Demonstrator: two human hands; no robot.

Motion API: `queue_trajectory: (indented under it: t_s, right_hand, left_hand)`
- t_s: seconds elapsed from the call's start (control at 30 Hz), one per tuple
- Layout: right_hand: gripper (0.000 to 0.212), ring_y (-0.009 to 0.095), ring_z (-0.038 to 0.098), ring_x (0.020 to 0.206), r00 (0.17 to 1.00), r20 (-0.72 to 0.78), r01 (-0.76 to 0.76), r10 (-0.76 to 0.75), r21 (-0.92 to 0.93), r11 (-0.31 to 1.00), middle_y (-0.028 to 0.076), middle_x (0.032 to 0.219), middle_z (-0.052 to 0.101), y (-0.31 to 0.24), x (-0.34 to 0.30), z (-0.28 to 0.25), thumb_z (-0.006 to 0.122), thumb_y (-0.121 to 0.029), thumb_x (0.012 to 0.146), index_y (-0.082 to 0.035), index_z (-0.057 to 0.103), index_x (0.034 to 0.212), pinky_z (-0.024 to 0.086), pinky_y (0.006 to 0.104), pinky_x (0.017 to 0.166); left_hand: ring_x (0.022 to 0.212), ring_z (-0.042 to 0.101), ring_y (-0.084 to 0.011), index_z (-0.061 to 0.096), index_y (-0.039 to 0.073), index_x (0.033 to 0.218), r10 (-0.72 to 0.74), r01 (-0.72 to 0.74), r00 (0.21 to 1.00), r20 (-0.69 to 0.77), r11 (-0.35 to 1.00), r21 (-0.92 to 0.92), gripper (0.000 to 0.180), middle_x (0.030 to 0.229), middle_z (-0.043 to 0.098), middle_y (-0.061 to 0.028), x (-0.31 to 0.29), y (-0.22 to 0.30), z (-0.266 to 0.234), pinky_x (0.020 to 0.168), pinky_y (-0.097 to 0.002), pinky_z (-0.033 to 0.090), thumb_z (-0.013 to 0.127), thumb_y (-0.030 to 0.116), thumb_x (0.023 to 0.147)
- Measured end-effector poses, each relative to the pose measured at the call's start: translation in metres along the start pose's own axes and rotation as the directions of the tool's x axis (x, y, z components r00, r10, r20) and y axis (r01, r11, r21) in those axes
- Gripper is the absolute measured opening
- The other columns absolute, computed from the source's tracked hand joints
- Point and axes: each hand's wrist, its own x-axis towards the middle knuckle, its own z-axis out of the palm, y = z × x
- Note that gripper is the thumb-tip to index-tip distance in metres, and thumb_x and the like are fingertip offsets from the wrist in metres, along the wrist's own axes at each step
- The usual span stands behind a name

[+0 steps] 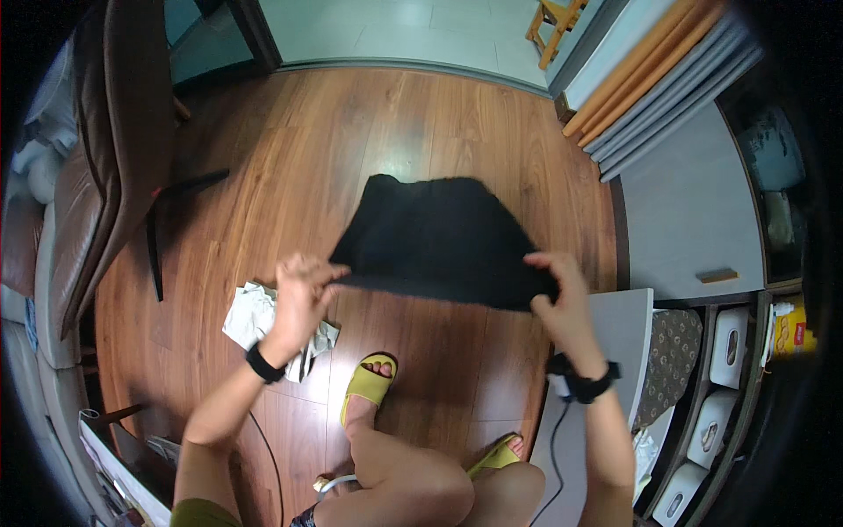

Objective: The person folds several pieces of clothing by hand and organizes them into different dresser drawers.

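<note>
A black piece of cloth (439, 235) hangs stretched between my two hands above the wooden floor; its kind of garment does not show. My left hand (303, 290) pinches its near left corner between thumb and fingers. At the near right corner, my right hand (566, 299) grips the cloth, thumb below and fingers above. Both hands are closed on the edge nearest me, which is pulled fairly straight. The far edge is narrower and a little uneven. Crumpled white cloth (248, 318) lies on the floor, partly behind my left hand and wrist.
A brown leather chair (123, 158) with dark legs stands at left, beside a grey sofa (61, 386). On the right are a grey cabinet (689, 215), a white panel (615, 325) and shelves with white boxes (729, 347). Curtains (659, 88) hang at far right. My feet wear yellow slippers (364, 386).
</note>
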Motion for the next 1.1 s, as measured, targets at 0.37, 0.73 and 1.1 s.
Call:
queue_trajectory:
  t_s: [0.37,0.73,1.1]
  right_hand:
    - [0.04,0.036,0.045,0.116,0.918,0.259,-0.3,0.299,-0.037,0.953,0.018,0.12,0.043,0.191,-0.125,0.163,0.059,0.006,0.073,-0.007,0.058,0.11,0.038,0.0375,0.099]
    - [0.058,0.04,0.044,0.116,0.76,0.561,-0.219,0.327,-0.253,0.942,0.021,0.134,0.031,0.145,-0.166,0.172,0.068,-0.002,0.067,-0.004,0.051,0.122,0.043,0.0442,0.094]
    - [0.045,0.031,0.047,0.118,0.796,0.261,-0.556,0.546,-0.04,0.83,0.018,0.127,0.049,0.21,0.014,0.211,0.062,-0.022,0.086,0.0,0.049,0.124,0.039,0.0376,0.099]
  left_hand:
    - [0.085,0.054,-0.0323,0.07,0.003,0.09,-0.267,0.302,0.922,0.281,0.95,-0.085,0.031,0.084,0.063,-0.0149,-0.13,-0.096,0.195,0.081,-0.039,0.045,0.067,-0.006,0.06]
    - [0.085,0.057,-0.0307,0.069,0.004,0.09,-0.253,0.311,0.836,0.487,0.949,-0.042,0.027,0.084,0.064,-0.0131,-0.171,-0.087,0.165,0.08,-0.041,0.044,0.074,0.018,0.067]
    - [0.101,0.056,-0.0328,0.052,-0.003,0.114,-0.37,0.413,0.91,0.188,0.858,-0.305,0.043,0.107,0.058,-0.0193,0.016,-0.124,0.254,0.089,-0.0376,0.045,0.07,0.017,0.079]
